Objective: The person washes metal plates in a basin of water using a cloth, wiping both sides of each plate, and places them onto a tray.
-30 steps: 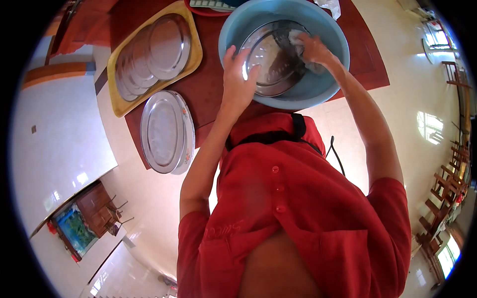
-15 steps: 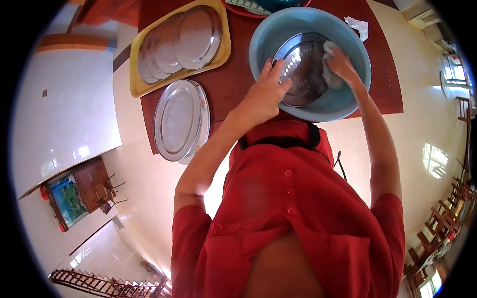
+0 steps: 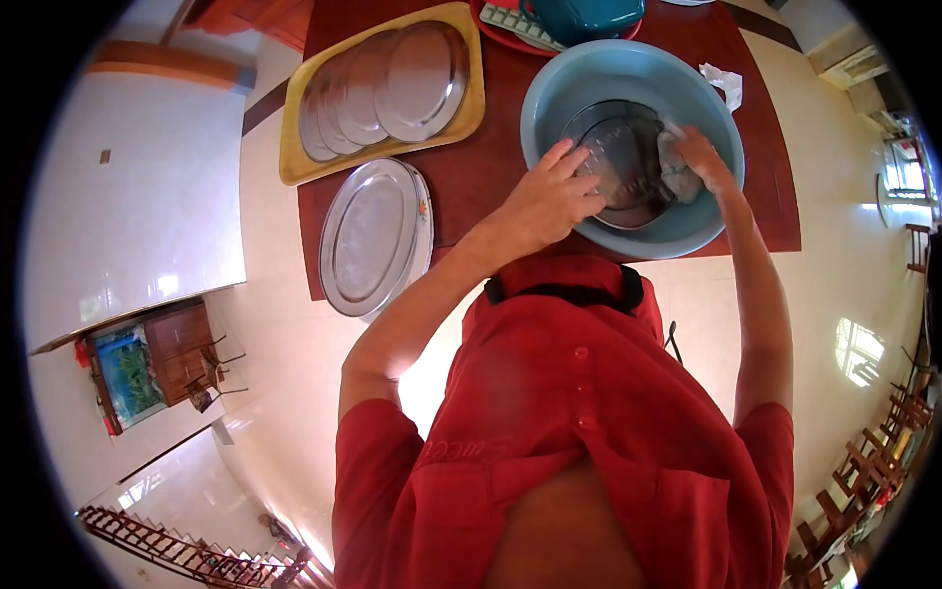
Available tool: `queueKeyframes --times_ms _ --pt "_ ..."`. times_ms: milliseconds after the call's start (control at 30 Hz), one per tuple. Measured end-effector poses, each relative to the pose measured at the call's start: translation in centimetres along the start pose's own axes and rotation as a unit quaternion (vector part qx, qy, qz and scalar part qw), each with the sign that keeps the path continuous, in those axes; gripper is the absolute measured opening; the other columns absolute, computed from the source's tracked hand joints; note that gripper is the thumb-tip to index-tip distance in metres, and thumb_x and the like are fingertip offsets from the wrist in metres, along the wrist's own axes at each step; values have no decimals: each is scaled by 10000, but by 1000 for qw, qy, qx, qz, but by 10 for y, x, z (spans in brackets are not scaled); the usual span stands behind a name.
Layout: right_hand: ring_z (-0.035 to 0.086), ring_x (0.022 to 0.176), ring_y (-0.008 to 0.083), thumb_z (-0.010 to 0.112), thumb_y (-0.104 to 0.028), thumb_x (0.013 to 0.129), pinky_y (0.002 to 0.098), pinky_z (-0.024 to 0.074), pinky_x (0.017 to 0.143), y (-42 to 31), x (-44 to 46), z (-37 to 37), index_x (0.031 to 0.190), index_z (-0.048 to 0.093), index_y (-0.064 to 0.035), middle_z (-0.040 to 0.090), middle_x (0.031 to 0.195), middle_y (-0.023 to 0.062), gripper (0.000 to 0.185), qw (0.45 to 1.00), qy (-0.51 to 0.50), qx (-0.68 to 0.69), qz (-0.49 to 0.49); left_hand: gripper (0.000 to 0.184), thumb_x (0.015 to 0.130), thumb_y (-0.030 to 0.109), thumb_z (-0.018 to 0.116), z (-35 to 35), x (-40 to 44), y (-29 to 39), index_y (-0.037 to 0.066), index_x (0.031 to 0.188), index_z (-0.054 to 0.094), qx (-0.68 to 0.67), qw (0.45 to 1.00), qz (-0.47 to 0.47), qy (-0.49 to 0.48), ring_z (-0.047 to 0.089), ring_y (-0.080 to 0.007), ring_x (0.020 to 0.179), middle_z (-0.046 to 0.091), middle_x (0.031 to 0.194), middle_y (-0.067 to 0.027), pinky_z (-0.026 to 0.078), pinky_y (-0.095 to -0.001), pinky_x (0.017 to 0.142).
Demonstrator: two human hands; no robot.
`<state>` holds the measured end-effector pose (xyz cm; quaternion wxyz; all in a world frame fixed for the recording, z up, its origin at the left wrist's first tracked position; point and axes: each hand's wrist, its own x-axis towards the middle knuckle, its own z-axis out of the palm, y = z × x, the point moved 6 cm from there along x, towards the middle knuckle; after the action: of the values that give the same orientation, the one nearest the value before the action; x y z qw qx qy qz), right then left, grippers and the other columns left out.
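A metal plate (image 3: 628,162) lies tilted inside the light blue basin (image 3: 731,157). At the plate's left edge is my left hand (image 3: 561,196), its fingers spread and touching the rim. My right hand (image 3: 702,157) is closed on a greyish-white cloth (image 3: 677,169) at the plate's right side, within the basin. Left of the basin, a stack of oval metal platters (image 3: 365,236) stands near the table's front edge, with a flower-patterned dish under it. Several round metal plates (image 3: 422,83) overlap in a yellow tray (image 3: 294,162) behind the platters.
The dark red table (image 3: 456,211) carries everything. Behind the basin are a red tray (image 3: 491,37) with a pale slotted item and a teal container (image 3: 589,15). A crumpled white tissue (image 3: 724,83) lies right of the basin. Wooden chairs stand farther off to the right.
The view has shifted, so the table items appear farther right and the basin lower. My right hand keeps the cloth at the plate's right side, while my left hand stays at its left edge.
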<state>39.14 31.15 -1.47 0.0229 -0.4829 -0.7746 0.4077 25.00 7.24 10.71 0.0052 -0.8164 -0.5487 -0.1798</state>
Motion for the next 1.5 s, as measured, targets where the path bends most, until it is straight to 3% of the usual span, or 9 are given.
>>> queueKeyframes --times_ms 67,133,433,533,767,967,1167,1267,1500 --pt "518 1049 318 518 -203 791 412 399 906 10 1 -6 1205 453 -45 545 1112 184 448 998 -42 47 23 215 723 58 565 -1 -1 -4 111 918 640 -35 999 -15 11 469 -281 1104 600 1070 -29 294 -444 994" --pt "537 1008 273 496 -180 837 418 417 889 18 0 -1 1182 452 -25 545 1108 143 380 881 -75 451 119 189 756 88 573 -11 0 -9 122 928 642 -77 995 -58 28 521 -233 1031 621 1044 -1 311 -401 968" --pt "563 966 243 461 -149 905 410 461 846 -9 -13 -11 1186 439 -21 550 1090 120 310 813 -32 560 156 236 788 90 571 -41 4 -20 70 1013 640 -329 911 -248 -9 569 -163 923 647 995 -44 381 -296 858" --pt "574 906 224 421 -148 915 411 481 787 -1 -9 -8 1153 477 -21 568 1045 104 275 855 -25 493 156 237 804 136 568 -35 -1 -27 19 1003 619 -404 875 -258 69 590 -201 685 646 769 -105 442 -280 657" --pt "570 913 227 388 -149 909 366 456 828 18 6 4 1179 485 -30 572 1066 114 310 916 25 381 121 216 816 147 577 -36 -2 -32 6 975 617 -464 819 -327 88 513 -73 676 599 703 -51 396 -216 638" --pt "545 1006 354 444 -201 862 393 414 882 25 19 2 1161 510 -15 558 1111 206 359 990 122 73 -8 177 824 120 575 -37 -1 -46 -14 927 626 -502 772 -351 173 495 -57 678 589 729 0 391 -208 624" --pt "460 1071 417 538 -257 832 518 410 860 -48 -50 28 1191 449 -18 380 1265 203 440 958 136 -252 -11 160 841 88 548 -5 -23 -65 12 980 574 -681 531 -440 246 578 -112 750 615 846 -37 486 -279 695" --pt "313 1193 425 527 -292 819 499 412 884 -59 -64 40 1264 355 -33 257 1323 207 543 932 124 -331 -74 177 845 82 537 2 -27 -70 12 1007 552 -681 526 -434 266 589 -149 788 607 899 -56 511 -324 694" --pt "488 987 426 504 -189 798 455 462 787 -17 -20 47 1154 419 7 464 1147 211 416 925 115 -338 -134 228 874 157 521 18 -16 -86 10 1048 531 -667 570 -398 268 558 -183 922 578 1004 -95 461 -317 817"
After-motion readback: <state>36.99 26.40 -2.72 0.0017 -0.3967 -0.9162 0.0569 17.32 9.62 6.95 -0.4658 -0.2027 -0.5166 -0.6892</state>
